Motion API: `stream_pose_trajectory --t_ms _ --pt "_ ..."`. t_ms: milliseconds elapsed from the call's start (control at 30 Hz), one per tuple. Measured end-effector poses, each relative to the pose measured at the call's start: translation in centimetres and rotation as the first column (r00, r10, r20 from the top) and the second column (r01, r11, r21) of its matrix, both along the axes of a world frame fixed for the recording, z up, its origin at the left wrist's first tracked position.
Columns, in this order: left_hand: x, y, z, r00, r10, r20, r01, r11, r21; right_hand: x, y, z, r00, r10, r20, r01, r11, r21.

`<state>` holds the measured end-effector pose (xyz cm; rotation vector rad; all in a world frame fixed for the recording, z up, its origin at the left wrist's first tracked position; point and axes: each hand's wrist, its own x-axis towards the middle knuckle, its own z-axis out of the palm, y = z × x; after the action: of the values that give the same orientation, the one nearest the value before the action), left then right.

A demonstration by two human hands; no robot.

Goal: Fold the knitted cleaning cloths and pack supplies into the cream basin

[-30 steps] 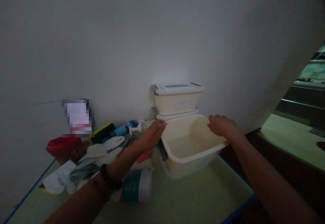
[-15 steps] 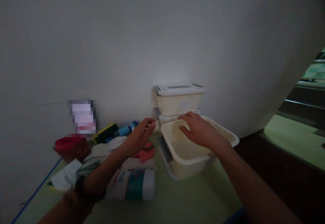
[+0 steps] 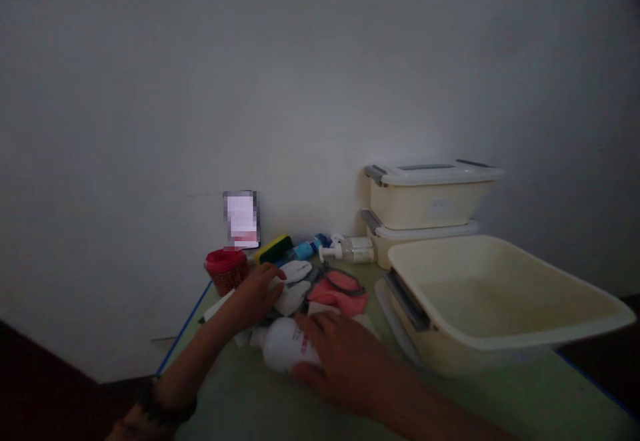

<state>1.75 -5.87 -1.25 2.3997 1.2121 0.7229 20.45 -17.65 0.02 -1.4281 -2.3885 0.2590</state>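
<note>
My right hand (image 3: 345, 361) wraps over a white plastic bottle (image 3: 290, 346) that lies on its side near the front of the table, its neck to the left. My left hand (image 3: 257, 294) is over the white cloth-like items (image 3: 293, 298) behind the bottle, its fingers apart and slightly bent; whether it touches them is unclear. Right of these lies a crumpled coral-red cloth (image 3: 337, 291) with a grey edge. A large open cream basin (image 3: 465, 342), really a deep storage box without its lid, stands to the right of my right hand.
Two lidded cream boxes (image 3: 425, 204) are stacked against the wall. Along the back lie a clear pump bottle (image 3: 357, 250), a blue bottle (image 3: 307, 248) and a yellow-green sponge (image 3: 273, 250). A red woven basket (image 3: 227, 270) stands at left before a propped, blurred-out screen (image 3: 242, 218).
My right hand has left the basin and come down onto the white bottle. My left hand has moved over the white items. The view has turned left.
</note>
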Motion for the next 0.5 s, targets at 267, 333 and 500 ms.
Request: stream_pose_trajectory --t_ms 267,333,500 --pt "0.3 0.4 -2.8 0.982 0.1 0.158 -0.082 0.99 -0.119 1.4 1.8 -1.5 1.0 -0.023 0.004 0.022 0.999 0.044" --pt "0.3 0.3 -2.8 0.974 0.116 0.197 -0.088 0.985 -0.147 1.5 1.8 -1.8 1.0 -0.023 0.012 0.022 0.997 0.08" --pt "0.7 0.0 -2.7 0.923 0.21 0.323 -0.16 0.971 -0.175 1.2 0.8 -2.9 0.995 -0.095 0.02 0.091 0.984 0.153"
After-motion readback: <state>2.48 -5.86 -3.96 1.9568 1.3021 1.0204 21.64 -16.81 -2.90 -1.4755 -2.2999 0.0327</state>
